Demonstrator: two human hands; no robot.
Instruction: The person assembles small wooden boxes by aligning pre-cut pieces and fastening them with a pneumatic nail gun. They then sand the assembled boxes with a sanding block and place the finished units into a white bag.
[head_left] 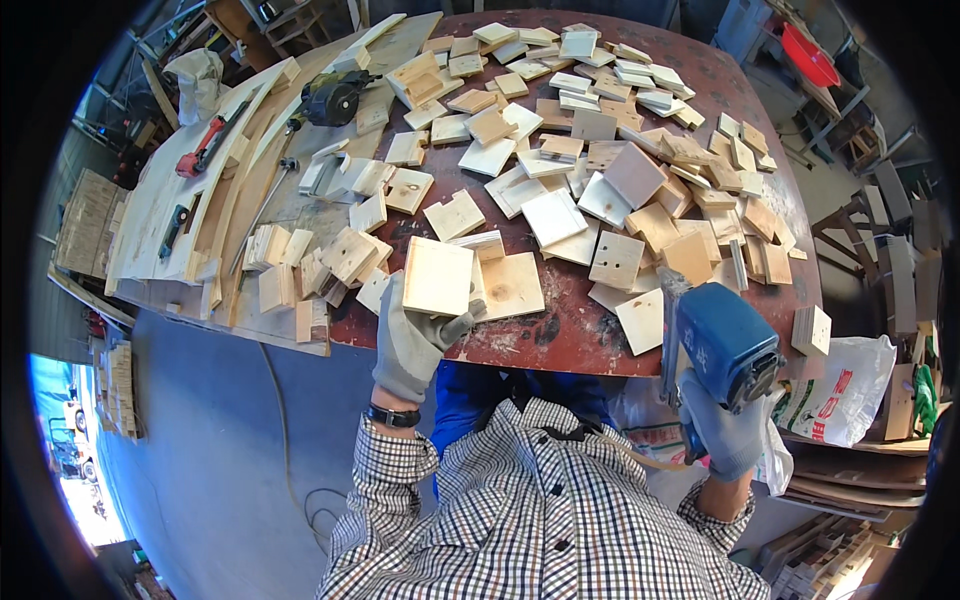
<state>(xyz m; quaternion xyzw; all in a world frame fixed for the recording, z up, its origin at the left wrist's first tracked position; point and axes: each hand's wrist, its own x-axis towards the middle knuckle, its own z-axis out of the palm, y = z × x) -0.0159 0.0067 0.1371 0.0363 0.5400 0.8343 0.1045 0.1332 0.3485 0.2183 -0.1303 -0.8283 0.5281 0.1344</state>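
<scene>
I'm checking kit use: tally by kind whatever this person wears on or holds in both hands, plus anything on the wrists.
Grey gloves: 2
Dark wristband: 1
Pale wooden block: 1
Blue power tool: 1
Total: 5

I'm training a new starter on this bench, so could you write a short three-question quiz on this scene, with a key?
1. What does the left hand hold?
A) a red basin
B) a pale, flat wooden piece
C) a white bag

2. True or false: the blue power tool is pressed against the wooden piece in the left hand.

3. Fill in: the red-and-black tool lies toward the ____ side of the picture.

Key:
1. B.
2. False: the blue power tool, gripped by the right hand, is well apart from that piece.
3. Left.
</scene>
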